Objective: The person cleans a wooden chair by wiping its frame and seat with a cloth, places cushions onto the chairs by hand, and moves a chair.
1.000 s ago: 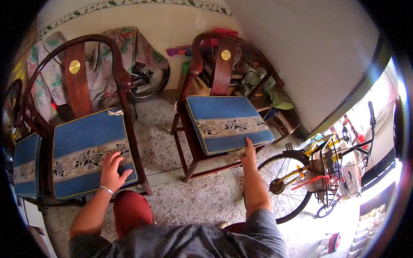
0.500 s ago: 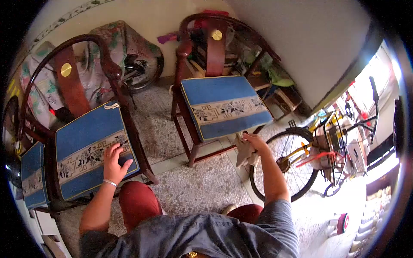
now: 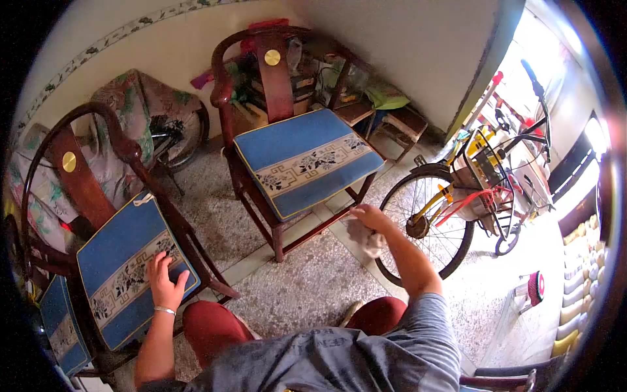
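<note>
My left hand rests on the blue seat cushion of the left wooden chair, fingers spread, a pale band at the wrist. Hanging from my right hand is a crumpled greyish cloth, pinched in the fingers over the floor. Just beyond that hand stands a second dark red chair. Its blue cushion has a beige band with dark flowers. The cloth hangs apart from this cushion and close to a bicycle wheel.
A yellow bicycle stands close on my right. Behind the left chair, a flowered cover drapes over another wheeled thing. Low wooden stools are by the wall. A red-topped object sits on the floor at right.
My view has turned to the right, so the chairs sit further left. My right hand with the cloth has drawn away from the second chair's front edge. My left hand stays on the cushion.
</note>
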